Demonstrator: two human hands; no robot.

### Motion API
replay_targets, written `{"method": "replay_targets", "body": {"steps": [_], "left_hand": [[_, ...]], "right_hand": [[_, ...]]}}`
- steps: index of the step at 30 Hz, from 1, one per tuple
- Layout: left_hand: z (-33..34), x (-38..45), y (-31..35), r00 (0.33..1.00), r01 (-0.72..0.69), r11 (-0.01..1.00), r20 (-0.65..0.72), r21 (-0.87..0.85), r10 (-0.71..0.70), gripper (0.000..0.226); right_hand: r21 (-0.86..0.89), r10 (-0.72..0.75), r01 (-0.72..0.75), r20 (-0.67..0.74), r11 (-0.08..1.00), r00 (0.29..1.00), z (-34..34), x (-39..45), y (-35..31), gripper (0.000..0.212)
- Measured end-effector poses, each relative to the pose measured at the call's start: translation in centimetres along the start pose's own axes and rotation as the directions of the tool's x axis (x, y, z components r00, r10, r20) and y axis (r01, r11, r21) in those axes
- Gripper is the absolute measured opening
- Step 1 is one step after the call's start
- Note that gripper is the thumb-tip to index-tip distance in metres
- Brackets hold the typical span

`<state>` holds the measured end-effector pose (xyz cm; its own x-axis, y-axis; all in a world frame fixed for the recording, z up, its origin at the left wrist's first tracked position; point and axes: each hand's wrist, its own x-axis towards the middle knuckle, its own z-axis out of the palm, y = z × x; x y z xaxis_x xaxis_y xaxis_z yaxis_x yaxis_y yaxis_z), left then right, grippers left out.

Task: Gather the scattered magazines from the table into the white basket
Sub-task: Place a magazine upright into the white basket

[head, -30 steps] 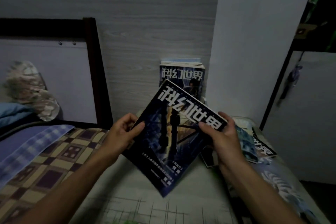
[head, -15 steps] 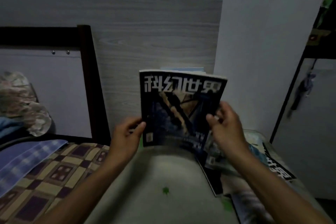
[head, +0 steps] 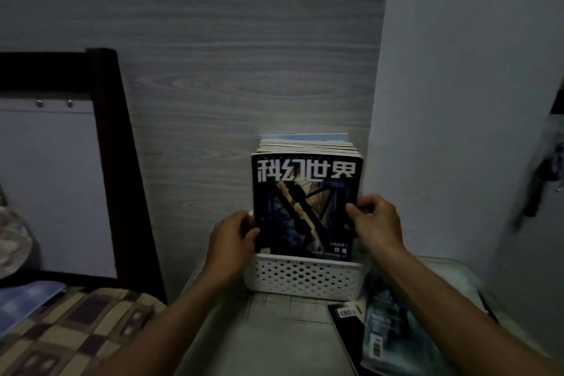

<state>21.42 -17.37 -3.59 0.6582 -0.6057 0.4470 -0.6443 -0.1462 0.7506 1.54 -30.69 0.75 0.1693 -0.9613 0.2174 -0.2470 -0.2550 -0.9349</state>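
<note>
While your left hand and right hand pinch the upright magazine by its side edges, the basket sits directly below.

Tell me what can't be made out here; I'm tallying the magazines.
Head view only:
- Stack behind the front magazine: only top edges show, count unclear.
- Front magazine's bottom: hidden by the basket wall, so seating is unclear.
- Loose magazines at lower right: blurred, overlapped by the right forearm.
- Left hand and right hand fingers: behind the cover.
</note>
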Motion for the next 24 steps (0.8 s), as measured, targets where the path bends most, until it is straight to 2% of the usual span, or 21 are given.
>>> {"method": "replay_targets", "body": {"steps": [3,5,7,8,10,11,13,15,16,19,24], "left_hand": [[0.0,0.4,0.3,1.000,0.020,0.999,0.005,-0.030,-0.020,0.018],[-0.3,1.3,1.7,0.998,-0.054,0.997,-0.027,-0.063,0.052,0.046],[-0.7,2.8,3.9,0.976,-0.201,0.979,-0.082,0.026,0.202,0.081],[-1.0,3.9,5.1,0.961,-0.260,0.962,-0.073,0.085,0.266,0.093],[-1.6,6.1,7.3,0.956,-0.293,0.939,0.038,0.181,0.291,0.115],[-1.9,7.1,8.2,0.951,-0.307,0.917,0.104,0.254,0.290,0.122],[-2.6,9.0,9.4,0.916,-0.395,0.802,0.256,0.448,0.309,0.126],[-3.1,10.2,10.1,0.869,-0.482,0.691,0.398,0.539,0.295,0.120],[-3.2,10.4,10.3,0.857,-0.496,0.682,0.429,0.537,0.285,0.115],[-3.4,10.4,10.5,0.866,-0.464,0.736,0.426,0.493,0.261,0.109],[-3.3,9.9,11.4,0.882,-0.448,0.653,0.422,0.611,0.210,0.106]], "right_hand": [[-0.117,-0.125,0.118,-0.051,0.986,0.991,0.1,-0.1,0.4,0.030],[-0.201,-0.336,0.319,-0.057,0.926,0.940,-0.1,0.5,-1.0,0.049],[-0.308,-0.510,0.479,-0.024,0.822,0.860,-0.5,2.0,-3.3,0.063],[-0.377,-0.562,0.528,0.022,0.761,0.827,-0.8,2.9,-4.5,0.075],[-0.509,-0.607,0.605,0.188,0.612,0.772,-1.2,4.9,-6.7,0.102],[-0.550,-0.590,0.642,0.301,0.534,0.749,-1.3,5.8,-7.7,0.112],[-0.606,-0.499,0.702,0.507,0.374,0.703,-1.0,7.0,-9.2,0.121],[-0.653,-0.422,0.719,0.597,0.238,0.682,-0.6,7.7,-10.0,0.126],[-0.674,-0.395,0.712,0.610,0.196,0.686,-0.5,7.9,-10.2,0.130],[-0.711,-0.340,0.692,0.624,0.127,0.704,-0.2,7.8,-10.4,0.135],[-0.736,-0.256,0.666,0.625,0.122,0.737,-0.1,7.8,-12.3,0.099]]}}
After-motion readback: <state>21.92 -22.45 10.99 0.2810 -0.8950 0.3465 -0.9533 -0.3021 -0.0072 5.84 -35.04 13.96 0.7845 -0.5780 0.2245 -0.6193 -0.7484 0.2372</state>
